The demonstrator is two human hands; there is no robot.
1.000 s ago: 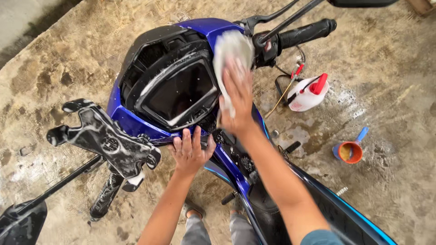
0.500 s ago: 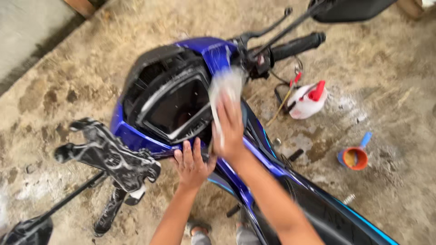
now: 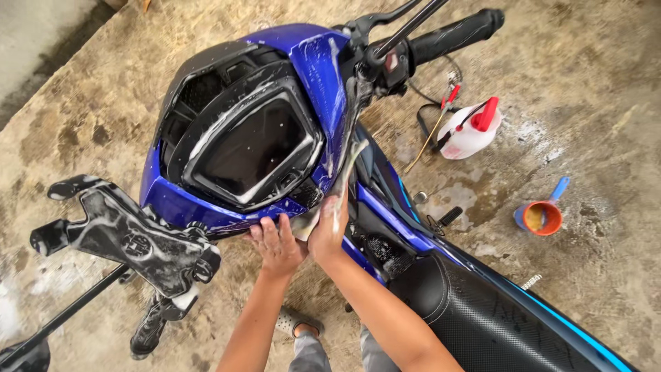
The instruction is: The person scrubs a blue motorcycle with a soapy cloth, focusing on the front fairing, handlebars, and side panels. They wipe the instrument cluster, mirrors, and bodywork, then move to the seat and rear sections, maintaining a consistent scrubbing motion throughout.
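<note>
A blue and black motorcycle [image 3: 313,65] stands below me, its dash panel [image 3: 258,148] streaked with suds. My right hand [image 3: 329,231] grips a wet grey cloth [image 3: 344,182] pressed along the blue fairing beside the dash. My left hand [image 3: 277,242] lies flat, fingers spread, on the fairing's lower edge right next to it. A black phone mount [image 3: 131,238] sticks out at the left on the handlebar.
On the wet concrete floor at the right lie a white spray bottle with a red cap [image 3: 469,129] and an orange scoop with a blue handle [image 3: 542,214]. The black seat [image 3: 482,310] runs toward the lower right. My sandalled foot [image 3: 297,324] shows below.
My right hand has slid the cloth down from the top of the fairing near the handlebar to its lower edge beside my left hand. The view has tilted slightly.
</note>
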